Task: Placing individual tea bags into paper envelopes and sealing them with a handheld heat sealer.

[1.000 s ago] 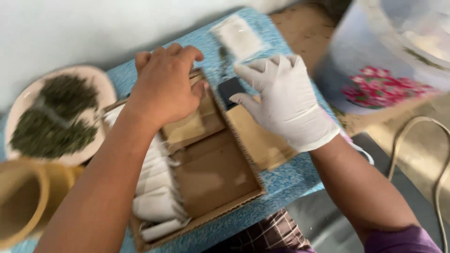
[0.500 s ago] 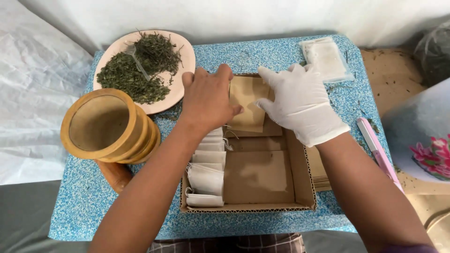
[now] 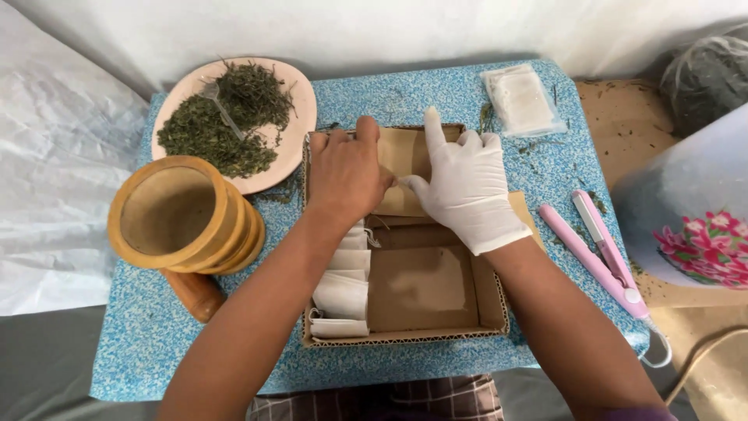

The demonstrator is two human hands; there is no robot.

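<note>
Left hand (image 3: 348,175): bare, palm down inside far end of the cardboard box (image 3: 483,300). Fingers curled down onto the brown paper packet (image 3: 405,168) at its left edge; looks like a pinch but the grip itself is hidden under the hand.
Right hand (image 3: 466,187): in a white glove, fingers spread and mostly straight, lying flat on the same packet. Thumb points left, touching the left hand's fingers. Nothing wrapped, just pressing.
Brown paper packet: flat, tan, in far half of box, leaning against far wall, partly covered by both hands.
Cardboard box: open, shallow, mid counter, near end toward the person. Bare brown floor shows in the near right part.
White sachets (image 3: 341,295): row of small white filled bags standing along the box's left wall, from the left wrist down to the near corner.
Counter (image 3: 125,351): blue speckled top.
Plate (image 3: 300,101): pink, far left, heaped with dried green herbs (image 3: 226,117); clear spoon lies in the herbs.
Wooden mortar (image 3: 175,210): left of box, near the plate, lying tilted with mouth toward camera.
Clear bag (image 3: 520,99): far right of box, holds white empty sachets.
Pink hair straightener (image 3: 600,253): right edge of counter, arms open in a V.
Floral bucket (image 3: 693,210): right, off the counter.
</note>
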